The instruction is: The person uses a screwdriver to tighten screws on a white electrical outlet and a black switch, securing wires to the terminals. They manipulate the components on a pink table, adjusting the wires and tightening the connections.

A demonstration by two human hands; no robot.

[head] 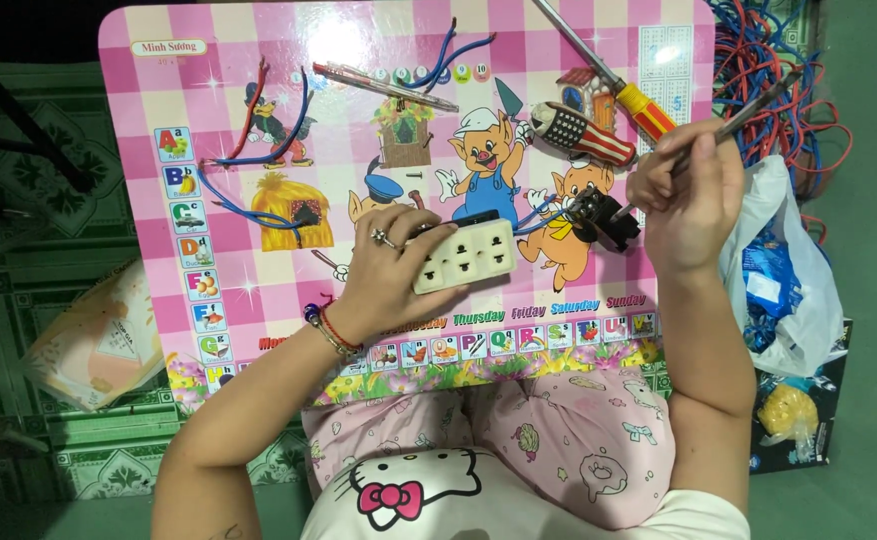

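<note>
left hand (383, 275) grasps the cream socket block (463, 258), held flat on the pink counter (208, 150) at mid-front. right hand (683, 195) is clenched on a screwdriver (728, 125), tip at the black part (608, 218). advise a steady block and upright tool. loose screwdrivers (598, 110) crowd the right edge; room lies left.

Light strong, from above, aimed at centre. White glare patch on glossy pink table (258, 200) near top middle, smaller glints on its right edge. Centre bright, colours saturated. Top left corner almost black; green floor (88, 440) dim toward left edge. Soft short shadows under left hand (383, 275) and right hand (683, 200). Focus fair on table; slight softness throughout, compression smear in fine detail. Wire pile (778, 80) top right less sharp. Mild wide-angle bend at frame edges.
</note>
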